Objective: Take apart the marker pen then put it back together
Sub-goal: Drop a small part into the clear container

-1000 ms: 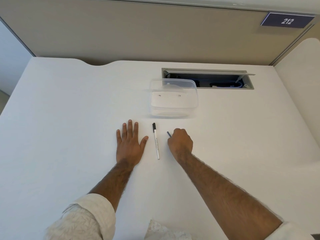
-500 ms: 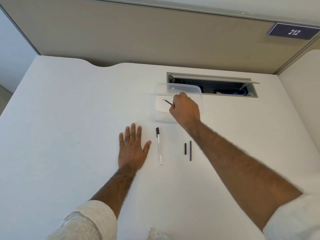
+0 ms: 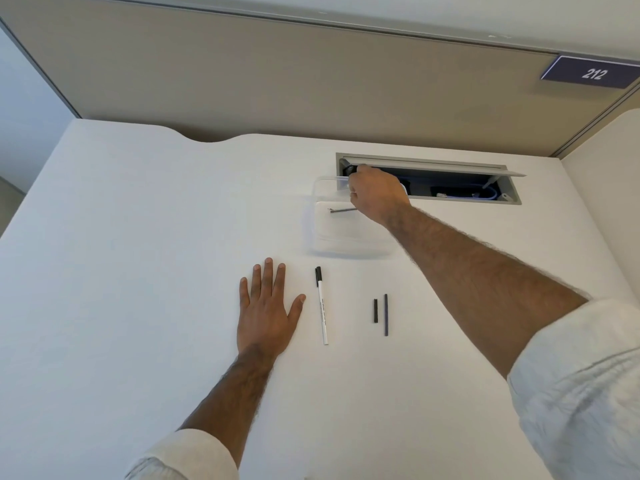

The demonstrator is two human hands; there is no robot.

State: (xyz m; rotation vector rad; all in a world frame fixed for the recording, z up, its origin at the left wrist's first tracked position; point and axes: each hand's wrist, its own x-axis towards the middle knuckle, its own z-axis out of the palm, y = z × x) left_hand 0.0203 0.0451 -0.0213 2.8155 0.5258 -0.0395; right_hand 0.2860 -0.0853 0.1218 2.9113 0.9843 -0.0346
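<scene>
The white marker pen with a black cap end lies lengthwise on the white desk. My left hand rests flat just left of it, fingers spread, holding nothing. Right of the pen lie two loose dark parts side by side: a short black piece and a longer thin rod. My right hand is stretched over the far rim of a clear plastic container, fingers curled. A thin dark piece lies inside the container, its right end at the hand's lower edge; whether the fingers still touch it is unclear.
Behind the container an open cable hatch is set into the desk, with wires inside. A beige partition with a "212" sign closes the back. A white side panel stands at the right.
My right hand left the desk beside the pen, carried a thin dark piece to the container, and reached its far rim. Two dark parts now lie uncovered where the hand was. The left hand stayed flat.
</scene>
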